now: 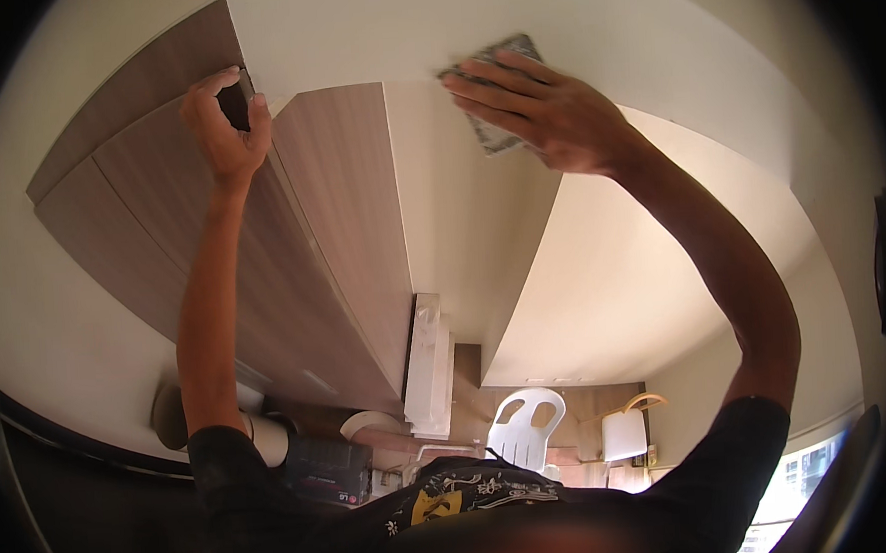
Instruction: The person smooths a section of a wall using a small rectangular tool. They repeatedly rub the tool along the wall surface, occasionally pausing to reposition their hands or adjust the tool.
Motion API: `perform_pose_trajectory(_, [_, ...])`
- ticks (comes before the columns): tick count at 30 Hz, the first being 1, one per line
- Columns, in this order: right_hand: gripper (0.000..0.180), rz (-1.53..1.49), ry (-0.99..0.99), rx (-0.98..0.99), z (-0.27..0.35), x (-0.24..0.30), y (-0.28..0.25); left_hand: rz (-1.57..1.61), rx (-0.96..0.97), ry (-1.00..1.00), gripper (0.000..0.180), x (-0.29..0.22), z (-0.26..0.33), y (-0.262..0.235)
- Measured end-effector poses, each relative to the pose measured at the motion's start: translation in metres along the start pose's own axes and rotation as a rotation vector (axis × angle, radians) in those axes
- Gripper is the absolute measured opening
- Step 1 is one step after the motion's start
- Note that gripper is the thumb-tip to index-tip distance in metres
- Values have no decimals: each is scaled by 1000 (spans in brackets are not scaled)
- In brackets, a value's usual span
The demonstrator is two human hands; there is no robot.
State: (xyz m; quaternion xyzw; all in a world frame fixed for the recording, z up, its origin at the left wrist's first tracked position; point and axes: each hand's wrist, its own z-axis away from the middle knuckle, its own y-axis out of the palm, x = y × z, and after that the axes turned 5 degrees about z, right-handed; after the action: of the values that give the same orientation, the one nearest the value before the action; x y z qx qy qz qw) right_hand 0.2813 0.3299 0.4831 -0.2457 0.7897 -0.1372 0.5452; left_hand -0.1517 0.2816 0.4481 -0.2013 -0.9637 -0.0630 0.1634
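We have free room between our left hand [226, 146] and right hand [570, 120]. The cabinet [272, 255] stands in the left one's way, touching it; the pad [498, 138] blocks the space under the right.

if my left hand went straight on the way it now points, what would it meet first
Likely the upper brown wood-grain panel just beyond your left hand; depth is unclear, so the two may already touch.

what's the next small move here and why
Probably slide the right hand and its grey pad slightly sideways along the pale surface: the hand lies flat over the pad, bare surface shows on either side, and the left hand is well away, at the edge of the wood-grain cabinet.
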Motion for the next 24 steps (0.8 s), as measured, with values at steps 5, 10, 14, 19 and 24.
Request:
perform_pose_trajectory(5, [84, -114, 59, 89, 38, -19, -14, 48, 15, 3, 41, 6, -2, -5])
perform_pose_trajectory(10, [82, 29, 104, 94, 112, -35, -22, 0, -53, 4, 43, -2, -4, -5])
perform_pose_trajectory(14, [72, -40, 92, -60, 41, -7, 10, 27, -57, -19, 49, -5, -3, 0])
perform_pose_trajectory(19, [74, -227, 111, -282, -114, 57, 57, 168, -101, -36, 57, 0, -1, 11])
perform_pose_trajectory(24, [74, -212, 147, -292, -103, 54, 60, 124, -55, -38, 66, 7, 1, 0])
